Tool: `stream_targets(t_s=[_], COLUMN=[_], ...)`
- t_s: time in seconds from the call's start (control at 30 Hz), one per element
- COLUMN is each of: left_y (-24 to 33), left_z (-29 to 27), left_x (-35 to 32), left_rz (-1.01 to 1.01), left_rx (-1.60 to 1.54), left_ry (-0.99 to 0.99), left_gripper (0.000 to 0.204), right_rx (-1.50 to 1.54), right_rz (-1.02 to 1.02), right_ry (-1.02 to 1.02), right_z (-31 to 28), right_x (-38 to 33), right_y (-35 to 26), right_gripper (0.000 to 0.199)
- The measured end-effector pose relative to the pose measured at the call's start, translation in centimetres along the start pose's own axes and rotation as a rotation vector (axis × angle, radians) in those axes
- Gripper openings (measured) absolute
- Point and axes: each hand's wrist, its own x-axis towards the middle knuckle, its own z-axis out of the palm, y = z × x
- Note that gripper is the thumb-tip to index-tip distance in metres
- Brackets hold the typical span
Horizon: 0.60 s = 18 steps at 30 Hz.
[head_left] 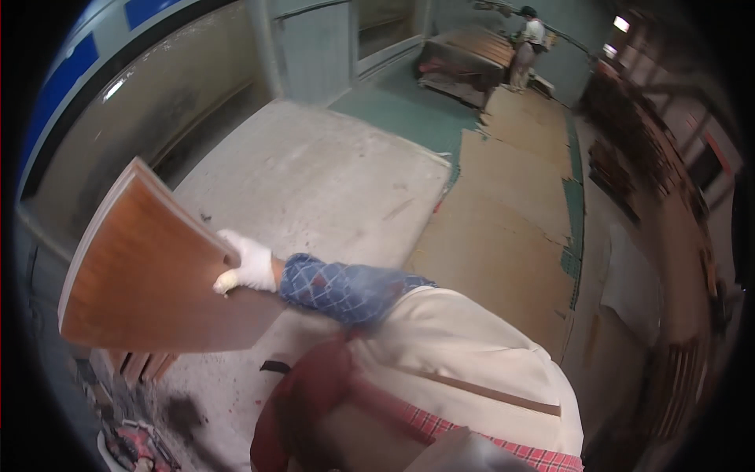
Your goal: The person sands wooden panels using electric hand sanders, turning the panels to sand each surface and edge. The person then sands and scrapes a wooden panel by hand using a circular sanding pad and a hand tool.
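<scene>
A white-gloved right hand (250,263), my right hand, reaches across to the left from a blue patterned sleeve. It grips a reddish-brown wooden panel (157,271) by the edge nearest me. The thumb lies on the panel's visible face, and the other fingers go behind the edge. The panel is tilted, with a pale rim along its far edge, and it seems to be held off the floor. A blurred maroon sleeve (303,401) shows low in the middle, by my cream apron (464,338). My left hand does not show.
A large pale grey board (330,173) lies ahead, with cardboard sheets (495,204) over green flooring to its right. Brown slats (138,366) stand below the panel, near red equipment (138,444). Another person (528,51) stands far off beside a loaded table (468,59).
</scene>
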Motion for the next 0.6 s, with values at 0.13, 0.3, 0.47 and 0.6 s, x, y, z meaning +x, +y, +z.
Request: stream_targets(t_s=[0.13, 0.3, 0.47, 0.6], left_y=[-7.3, -12.0, -10.8, -12.3], left_z=[7.3, 11.0, 11.1, 12.5], left_x=[-7.6, -15.2, -17.0, -19.1], left_rz=[-0.244, -0.391, -0.626, -0.656], left_rx=[-0.274, -0.327, -0.357, -0.372], left_ry=[0.041, 0.134, 0.2, 0.268], left_gripper=[0.101, 0.089, 0.088, 0.089], right_rx=[-0.236, -0.342, -0.631, -0.937], right_rz=[-0.001, -0.069, 0.211, 0.227], right_ry=[0.054, -0.248, -0.614, -0.916], right_z=[4.9, 10.2, 14.8, 17.2], right_x=[0.7, 6.7, 10.1, 10.3], right_y=[-3.2, -3.6, -1.1, 7.3], right_gripper=[0.09, 0.084, 0.083, 0.096])
